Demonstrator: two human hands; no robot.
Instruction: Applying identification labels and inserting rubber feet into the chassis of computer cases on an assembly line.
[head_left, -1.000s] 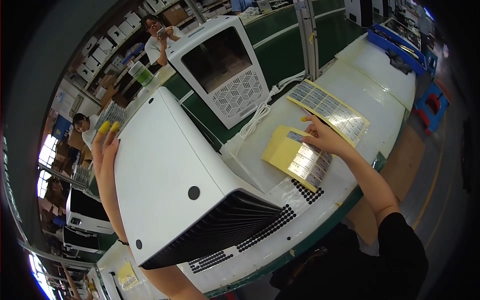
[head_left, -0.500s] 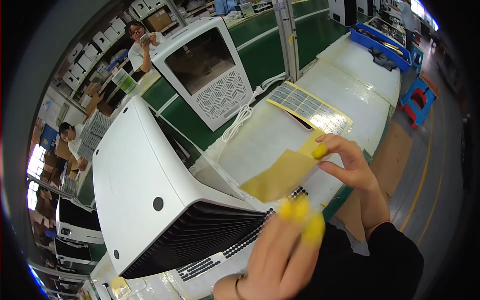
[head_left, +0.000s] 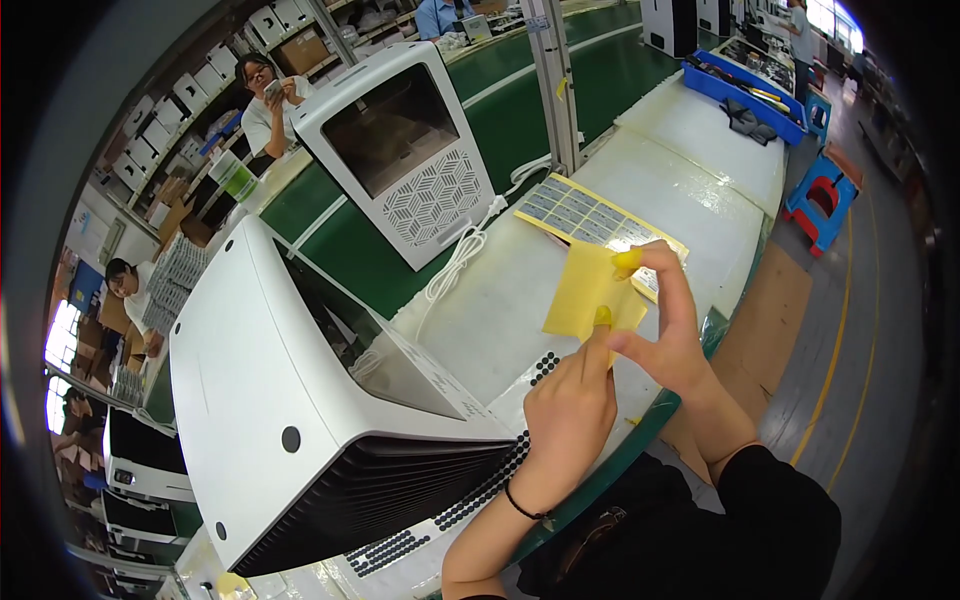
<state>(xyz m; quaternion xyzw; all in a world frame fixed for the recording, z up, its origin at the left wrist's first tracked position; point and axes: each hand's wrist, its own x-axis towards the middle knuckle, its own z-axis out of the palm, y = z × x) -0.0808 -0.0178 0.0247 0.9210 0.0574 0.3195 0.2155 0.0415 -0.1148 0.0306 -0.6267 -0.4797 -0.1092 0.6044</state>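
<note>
A yellow paper sheet (head_left: pixel 580 290) is between my two hands, above the table's right side. My right hand (head_left: pixel 675 335) grips it at its right edge, a yellow-capped finger at the top and the thumb lower down. My left hand (head_left: pixel 570 410) is curled, with its yellow-capped index finger pressed against the lower part of the sheet; its thumb is hidden. To the left, a white appliance housing (head_left: pixel 260 370) lies tipped over, showing round black pads and a black ribbed face. Sheets of small black round pads (head_left: pixel 390 553) lie partly under it.
A sheet of grey labels (head_left: pixel 590 210) lies behind my hands. Another white appliance (head_left: pixel 430 150) stands upright with a coiled white cable (head_left: pixel 457 262). Farther back are a metal post (head_left: pixel 550 90) and a blue tool tray (head_left: pixel 745 95). A stool (head_left: pixel 825 198) stands on the floor, and co-workers sit beyond.
My left hand has moved up and to the right, from beside the appliance's ribbed face onto the yellow sheet. The sheet has turned more upright in my right hand. The view has shifted slightly.
</note>
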